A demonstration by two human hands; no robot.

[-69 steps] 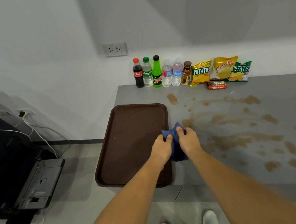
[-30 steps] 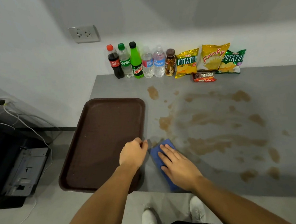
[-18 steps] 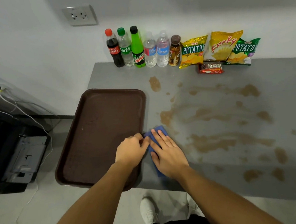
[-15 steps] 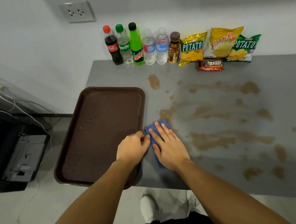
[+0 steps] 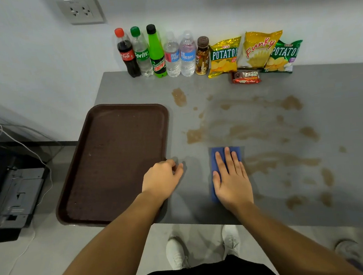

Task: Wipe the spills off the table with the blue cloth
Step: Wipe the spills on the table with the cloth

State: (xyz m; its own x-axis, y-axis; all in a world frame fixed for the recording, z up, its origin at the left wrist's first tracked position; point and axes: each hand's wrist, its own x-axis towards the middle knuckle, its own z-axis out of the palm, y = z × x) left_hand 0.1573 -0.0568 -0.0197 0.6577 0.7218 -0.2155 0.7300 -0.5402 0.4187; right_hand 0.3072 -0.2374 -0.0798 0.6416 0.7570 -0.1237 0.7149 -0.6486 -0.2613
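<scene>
A folded blue cloth (image 5: 214, 156) lies flat on the grey table (image 5: 338, 91), near its front edge. My right hand (image 5: 231, 177) presses down on the cloth with fingers stretched out, covering most of it. Brown spills (image 5: 278, 161) smear the table to the right of the cloth and further back, with one blot (image 5: 179, 96) near the bottles. My left hand (image 5: 161, 179) rests loosely curled at the right rim of the brown tray (image 5: 111, 157), holding nothing.
Along the back wall stand several drink bottles (image 5: 157, 53), three chip bags (image 5: 256, 52) and a small red snack pack (image 5: 245, 77). The tray overhangs the table's left front corner. A black printer (image 5: 11, 198) with cables sits on the floor at left.
My right hand has slid the cloth to the right, away from the tray. My left hand has let go of the cloth and stays at the tray's rim.
</scene>
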